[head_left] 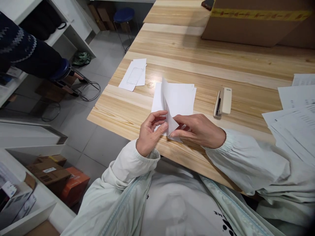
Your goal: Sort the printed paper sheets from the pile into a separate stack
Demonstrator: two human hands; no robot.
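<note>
Sheet [172, 124] is curling up mid-frame, not lying flat on the paper [182, 98]; left hand [148, 133] and right hand [203, 130] are pinching it between fingers, stapler [226, 101] sitting untouched, right of centre.

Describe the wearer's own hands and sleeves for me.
Both the left hand and the right hand are ungloved. The left sleeve and right sleeve are long, loose and very pale green, wrinkled along the arms, with gathered cuffs at the wrists. No markings show on the sleeves.

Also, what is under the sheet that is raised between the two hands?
White sheets lie there on the table; what the raised sheet covers of them cannot be seen.
</note>
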